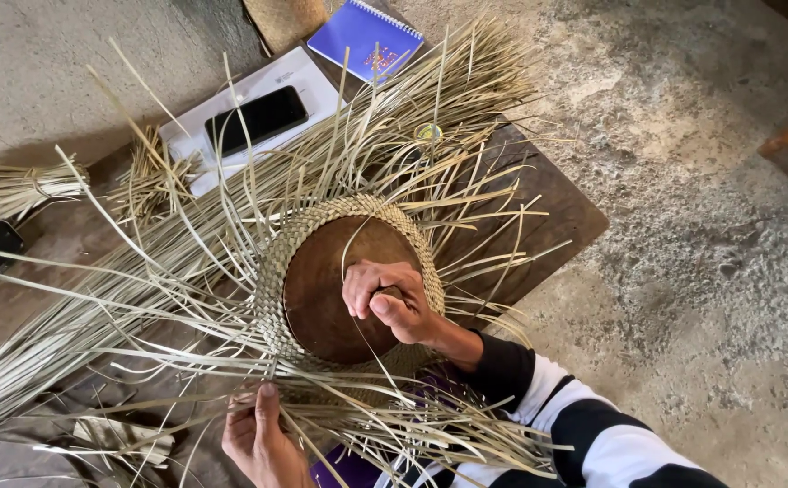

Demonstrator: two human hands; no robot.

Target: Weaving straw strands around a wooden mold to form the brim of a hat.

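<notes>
Weaving in hand: a round woven straw band (272,271) wraps a brown wooden dome form (326,289) at the table's (557,208) centre. Only this narrow ring looks plaited; long loose straw strips (141,262) fan outward unwoven on all sides. Right hand (385,298) rests fisted on the form, pinching a strip. Left hand (258,438), near edge, fingers curled, thumb pressing strips. Far left: black smartphone (257,119) on white paper, blue spiral notebook (364,38).

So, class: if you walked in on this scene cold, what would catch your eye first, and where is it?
First, the half-woven straw ring around a round brown wooden mould at centre, its loose strips fanning out all around. The right hand is fisted on the mould; the left hand grips the near edge. Behind lie a black phone and blue notebook.
</notes>
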